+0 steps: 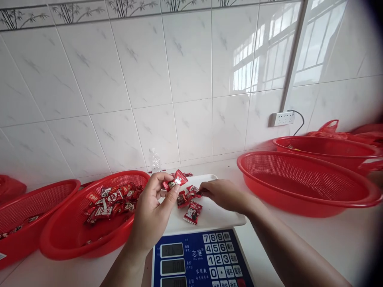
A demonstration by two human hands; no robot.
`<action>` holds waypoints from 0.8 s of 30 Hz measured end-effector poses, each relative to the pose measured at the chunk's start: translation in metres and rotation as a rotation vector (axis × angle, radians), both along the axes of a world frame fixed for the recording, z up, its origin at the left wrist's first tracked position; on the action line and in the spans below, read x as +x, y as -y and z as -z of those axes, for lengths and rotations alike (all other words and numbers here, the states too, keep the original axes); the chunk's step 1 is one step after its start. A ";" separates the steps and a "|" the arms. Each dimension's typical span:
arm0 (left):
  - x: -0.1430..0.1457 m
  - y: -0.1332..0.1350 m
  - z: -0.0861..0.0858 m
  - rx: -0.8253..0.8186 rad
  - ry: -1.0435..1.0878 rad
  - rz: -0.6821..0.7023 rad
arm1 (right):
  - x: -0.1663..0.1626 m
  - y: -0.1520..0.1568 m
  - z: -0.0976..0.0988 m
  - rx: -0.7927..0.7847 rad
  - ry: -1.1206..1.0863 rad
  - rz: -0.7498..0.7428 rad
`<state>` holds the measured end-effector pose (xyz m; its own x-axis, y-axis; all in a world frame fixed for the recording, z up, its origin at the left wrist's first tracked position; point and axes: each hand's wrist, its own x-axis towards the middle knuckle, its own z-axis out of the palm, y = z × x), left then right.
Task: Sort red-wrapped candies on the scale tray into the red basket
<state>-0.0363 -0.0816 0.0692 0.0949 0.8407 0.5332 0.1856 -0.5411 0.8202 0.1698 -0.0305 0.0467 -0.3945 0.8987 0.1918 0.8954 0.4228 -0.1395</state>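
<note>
Between thumb and fingers, my left hand (158, 203) pinches a red wrapped candy (177, 180) above the white tray of a digital scale (229, 215). On that tray lie several more candies, among them a red one with printed figures (192, 212). My right hand (223, 194) reaches in from the right, its fingers closed at the edge of a candy (193, 192) on the pile. The fingertips partly hide that candy. Below the tray, the scale's blue panel (200, 259) shows number keys and display windows.
A red basket (56, 239) holding many wrapped candies stands left of the scale, with another red basket (18, 207) beyond it. Two red baskets stand at right, the nearer (299, 199) and the farther (326, 147). A clear plastic bottle (154, 160) and a power strip (283, 118) are behind.
</note>
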 end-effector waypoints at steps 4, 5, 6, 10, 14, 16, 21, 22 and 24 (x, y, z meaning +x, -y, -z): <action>-0.008 0.006 -0.005 0.070 0.066 0.018 | 0.036 0.002 -0.014 0.111 -0.040 0.208; -0.010 0.007 -0.006 0.097 0.076 0.025 | 0.051 0.003 -0.017 0.134 -0.043 0.270; -0.012 0.009 -0.007 0.120 0.082 0.032 | 0.067 0.004 -0.019 0.154 -0.041 0.340; -0.016 0.016 -0.012 0.163 0.092 0.050 | 0.130 0.007 -0.011 0.183 -0.009 0.545; -0.017 0.020 -0.015 0.188 0.104 0.065 | 0.150 0.006 0.011 0.189 0.013 0.526; -0.018 0.021 -0.015 0.193 0.104 0.061 | 0.135 0.003 0.021 0.174 0.004 0.449; -0.018 0.020 -0.015 0.221 0.086 0.074 | 0.061 -0.002 0.036 0.026 -0.019 0.135; -0.018 0.020 -0.015 0.222 0.083 0.078 | 0.046 -0.001 0.036 -0.007 -0.020 0.070; -0.017 0.021 -0.015 0.220 0.075 0.077 | 0.021 0.000 0.035 -0.099 -0.026 -0.055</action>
<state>-0.0531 -0.1023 0.0839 0.1077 0.6955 0.7104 0.0798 -0.7183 0.6912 0.1907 -0.0308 0.0120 -0.4397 0.8909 0.1140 0.8669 0.4542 -0.2055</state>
